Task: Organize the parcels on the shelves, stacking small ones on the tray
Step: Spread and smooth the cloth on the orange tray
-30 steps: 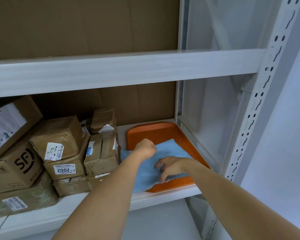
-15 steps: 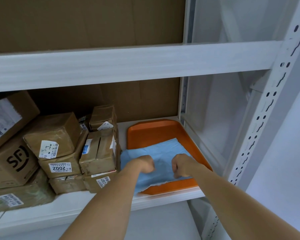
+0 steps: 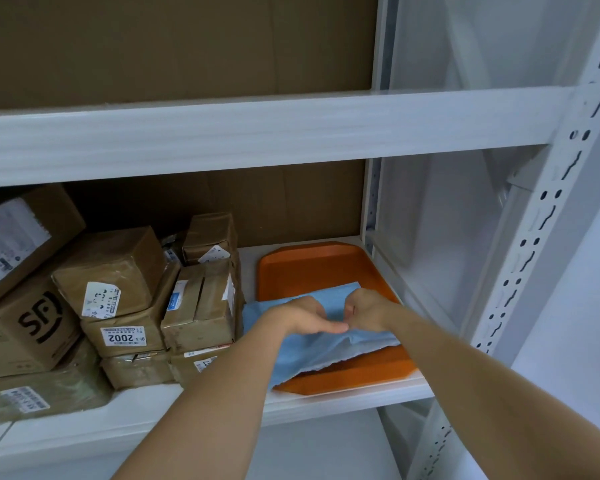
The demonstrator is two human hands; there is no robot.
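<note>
Parcel stack, far left: brown cartons on the shelf point(image 3: 222, 414) — a large box with a white label point(image 3: 11, 244), cut off by the left frame edge, leans on the SF carton point(image 3: 32, 327); the flattened parcel point(image 3: 39, 396) beneath has a blurred, unreadable label.
Parcel stack, middle: taped box point(image 3: 111, 268) tilted on top of the parcel marked 2002 point(image 3: 125, 336); the print on its own label is too small to read.
Parcel stack, right: twin-taped parcel point(image 3: 201, 306) just beside the tray, a small parcel point(image 3: 210, 237) above and behind it; the lowest parcel point(image 3: 194, 365) is partly hidden by the left forearm.
Left hand point(image 3: 298, 315): fingers curled, thumb extended, gripping the blue cloth point(image 3: 312, 351).
Right hand point(image 3: 368, 310): fingers curled into the same cloth, knuckles nearly touching the left hand; fingertips hidden in the folds.
Blue cloth: bunched across the front half of the tray, its near left corner hanging over the rim toward the shelf edge.
Orange tray point(image 3: 312, 268): flat on the shelf's right end, back half bare — holds no parcels.
Shelf upright point(image 3: 548, 237): white, perforated, at the right edge.
</note>
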